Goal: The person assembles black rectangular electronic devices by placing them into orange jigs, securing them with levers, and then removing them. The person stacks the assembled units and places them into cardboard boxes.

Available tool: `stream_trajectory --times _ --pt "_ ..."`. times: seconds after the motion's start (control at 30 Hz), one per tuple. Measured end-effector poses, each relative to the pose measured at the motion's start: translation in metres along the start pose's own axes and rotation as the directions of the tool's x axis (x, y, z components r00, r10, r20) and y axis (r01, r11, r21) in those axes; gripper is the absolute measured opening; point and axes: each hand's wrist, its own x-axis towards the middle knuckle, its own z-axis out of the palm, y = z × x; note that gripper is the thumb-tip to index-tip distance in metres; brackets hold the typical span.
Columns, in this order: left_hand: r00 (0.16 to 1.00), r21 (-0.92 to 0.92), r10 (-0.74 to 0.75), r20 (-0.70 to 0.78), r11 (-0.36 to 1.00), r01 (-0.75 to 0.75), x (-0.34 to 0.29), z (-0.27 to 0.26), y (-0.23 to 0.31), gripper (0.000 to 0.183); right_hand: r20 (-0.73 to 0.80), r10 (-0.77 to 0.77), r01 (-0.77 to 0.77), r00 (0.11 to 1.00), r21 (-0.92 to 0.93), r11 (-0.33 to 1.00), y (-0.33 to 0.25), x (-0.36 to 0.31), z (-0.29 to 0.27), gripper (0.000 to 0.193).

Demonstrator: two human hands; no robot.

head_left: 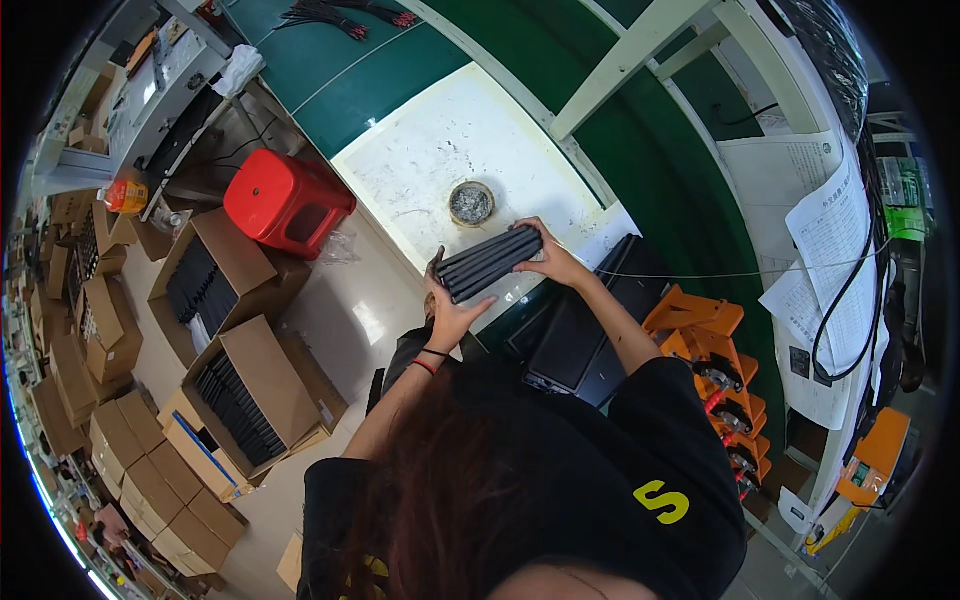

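Observation:
Between my two hands is a bundle of black rods or tubes [488,264], held level above the near edge of a white worktop [400,165]. My left hand [456,312] grips the bundle's left end, with the thumb along its near side. Around the right end, my right hand [545,252] is closed, fingers over the top. Just beyond the bundle, a small round dish [472,204] with grey, speckled contents sits on the worktop. Dark specks and smudges mark the white surface about it. What the rods are exactly, I cannot tell.
A red plastic stool [285,203] stands left of the bench. Open cartons [262,385] holding black parts are on the floor at left. Black cases [585,335] and orange bins [705,330] are on the right. Red-tipped dark wires [340,18] lie on the green far surface.

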Motion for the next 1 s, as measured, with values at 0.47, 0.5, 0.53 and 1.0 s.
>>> stream_trajectory --times 0.47,0.5,0.53,1.0 --pt "0.97 0.15 0.119 0.21 0.977 -0.152 -0.005 0.001 -0.041 0.134 -0.047 -0.108 0.11 0.993 0.042 0.993 0.01 -0.004 0.003 0.107" --pt "0.969 0.149 0.103 0.226 0.979 -0.139 -0.008 0.005 -0.045 0.133 -0.02 -0.071 0.072 0.997 0.032 0.997 0.017 -0.005 0.002 0.103" --pt "0.971 0.191 0.147 0.19 0.964 -0.183 -0.01 0.008 -0.056 0.124 0.004 -0.041 0.041 0.999 0.014 0.999 0.023 -0.005 -0.001 0.099" --pt "0.962 -0.311 -0.156 -0.222 0.947 0.082 0.007 0.04 -0.075 0.087 0.098 0.263 -0.233 0.96 -0.244 0.941 -0.029 0.023 -0.025 0.104"
